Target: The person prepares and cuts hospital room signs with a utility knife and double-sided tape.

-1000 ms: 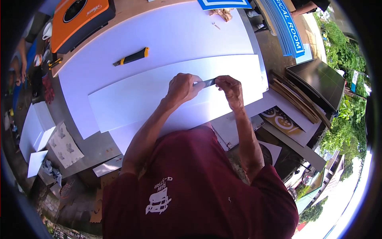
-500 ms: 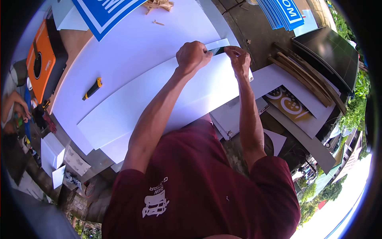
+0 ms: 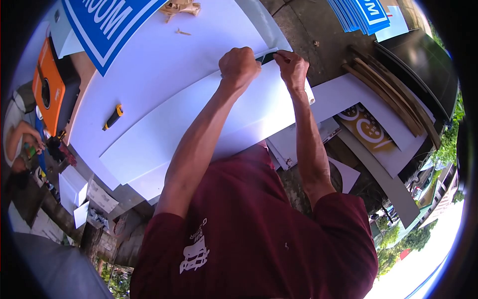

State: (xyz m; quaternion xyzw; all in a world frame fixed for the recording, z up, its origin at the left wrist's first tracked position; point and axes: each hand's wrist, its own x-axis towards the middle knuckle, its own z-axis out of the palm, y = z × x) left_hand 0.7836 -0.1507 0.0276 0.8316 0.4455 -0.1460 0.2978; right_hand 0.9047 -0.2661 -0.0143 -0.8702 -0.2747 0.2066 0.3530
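A long white board (image 3: pixel 164 129) lies across a larger white sheet (image 3: pixel 164 55) on the table. My left hand (image 3: pixel 239 66) is closed in a fist at the board's far right corner, gripping one end of a small dark strip (image 3: pixel 267 58). My right hand (image 3: pixel 291 67) pinches the other end of that strip just beside it, over the board's corner. A yellow and black utility knife (image 3: pixel 112 117) rests on the large sheet, well to the left of both hands.
An orange case (image 3: pixel 50 89) sits at the table's left end. A blue and white sign (image 3: pixel 107 22) lies at the far side, with more blue signs (image 3: pixel 366 12) stacked right. Boards and printed panels (image 3: pixel 368 129) lean at right. Another person's arm (image 3: pixel 20 137) shows at left.
Both hands moved from the middle of the white board to its far right corner, still holding the dark strip between them. The view shifted, so the knife now sits further left.
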